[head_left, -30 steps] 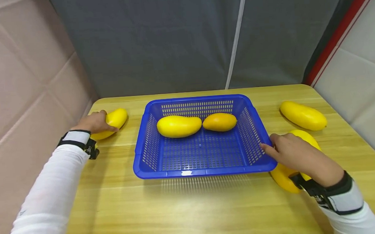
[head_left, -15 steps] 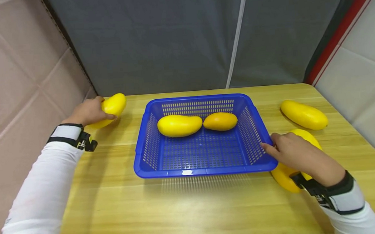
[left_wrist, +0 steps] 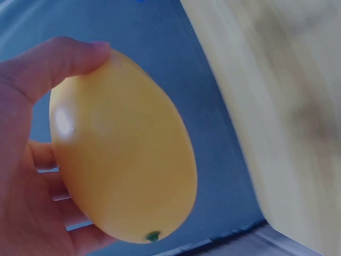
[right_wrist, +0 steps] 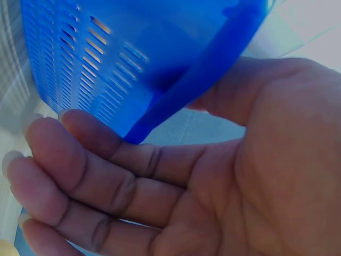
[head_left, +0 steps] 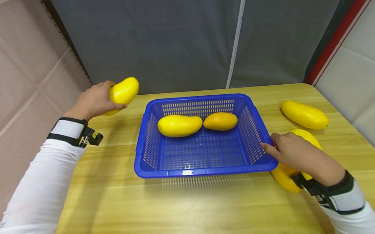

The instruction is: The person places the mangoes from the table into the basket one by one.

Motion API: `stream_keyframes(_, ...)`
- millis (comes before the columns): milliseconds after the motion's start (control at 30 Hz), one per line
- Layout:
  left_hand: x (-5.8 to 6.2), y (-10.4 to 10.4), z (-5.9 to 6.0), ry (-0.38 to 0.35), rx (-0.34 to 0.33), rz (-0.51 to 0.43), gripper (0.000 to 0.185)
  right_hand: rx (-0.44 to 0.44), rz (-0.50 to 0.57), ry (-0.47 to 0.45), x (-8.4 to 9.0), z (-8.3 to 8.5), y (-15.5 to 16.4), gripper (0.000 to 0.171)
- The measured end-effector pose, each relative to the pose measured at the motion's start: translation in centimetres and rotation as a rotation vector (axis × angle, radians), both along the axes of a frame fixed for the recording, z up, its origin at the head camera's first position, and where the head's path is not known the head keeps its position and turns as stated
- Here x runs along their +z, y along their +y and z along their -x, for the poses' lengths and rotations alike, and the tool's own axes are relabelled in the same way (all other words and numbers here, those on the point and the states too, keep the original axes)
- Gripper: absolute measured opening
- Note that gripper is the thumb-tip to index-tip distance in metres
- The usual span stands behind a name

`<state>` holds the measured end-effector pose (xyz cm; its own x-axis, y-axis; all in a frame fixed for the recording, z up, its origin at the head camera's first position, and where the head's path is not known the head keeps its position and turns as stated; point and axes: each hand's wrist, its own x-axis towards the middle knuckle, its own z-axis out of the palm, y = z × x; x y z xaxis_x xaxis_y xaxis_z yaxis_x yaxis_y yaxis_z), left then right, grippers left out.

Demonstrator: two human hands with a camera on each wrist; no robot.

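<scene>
The left hand (head_left: pixel 94 100) has lifted its mango (head_left: pixel 123 92) off the counter (head_left: pixel 193 209) and carried it up and rightward, toward the far-left corner of the blue basket (head_left: pixel 143 137); the right hand (head_left: pixel 294 153) has not shifted. The left hand's fingers and thumb curl round the mango, whose long axis runs roughly left-right with the free end pointing at the basket; the left wrist view shows the thumb (left_wrist: pixel 64 61) over its top and a small dark stem spot at the tip. The basket lies just right of and nearer than this mango, so the left hand is the closer one to that corner. The right hand rests relaxed against the basket's near-right rim, fingers (right_wrist: pixel 106 176) loosely bent beneath the edge. Under its wrist lies another mango (head_left: pixel 284 177); a further one (head_left: pixel 304 115) lies far right. Two mangoes (head_left: pixel 179 125) touch end to end inside the basket. No writing or labels are readable.
</scene>
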<state>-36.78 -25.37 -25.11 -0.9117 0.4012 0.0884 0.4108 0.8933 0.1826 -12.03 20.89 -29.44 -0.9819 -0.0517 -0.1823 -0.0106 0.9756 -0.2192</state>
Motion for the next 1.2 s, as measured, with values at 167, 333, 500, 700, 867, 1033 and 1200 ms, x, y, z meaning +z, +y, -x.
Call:
stream_keyframes(167,1.4,1.7,-0.9,0.025,-0.046,-0.038,0.090,-0.007,0.009,-0.011,0.0,0.0,0.0,0.041)
stream_keyframes(333,2.7,2.9,-2.0,0.023,-0.091,-0.065,0.088,-0.008,0.016,-0.015,0.1,-0.1,-0.1,0.043)
stream_keyframes(500,3.2,4.8,-3.3,0.026,-0.174,-0.063,0.084,-0.002,0.006,-0.004,0.3,-0.1,-0.1,0.041)
stream_keyframes(700,3.4,7.8,-4.3,0.024,-0.254,-0.022,0.082,0.001,-0.001,-0.010,0.3,-0.2,-0.1,0.042)
stream_keyframes(867,3.0,9.7,-5.1,0.026,-0.277,0.027,0.082,0.005,-0.004,-0.009,0.3,-0.1,0.0,0.043)
stream_keyframes(1033,2.6,11.2,-6.1,0.029,-0.320,0.078,0.081,0.012,0.004,-0.001,0.3,0.0,0.0,0.041)
stream_keyframes(1200,2.0,12.8,-6.9,0.026,-0.370,0.138,0.081,0.009,0.005,-0.003,0.2,0.1,0.0,0.042)
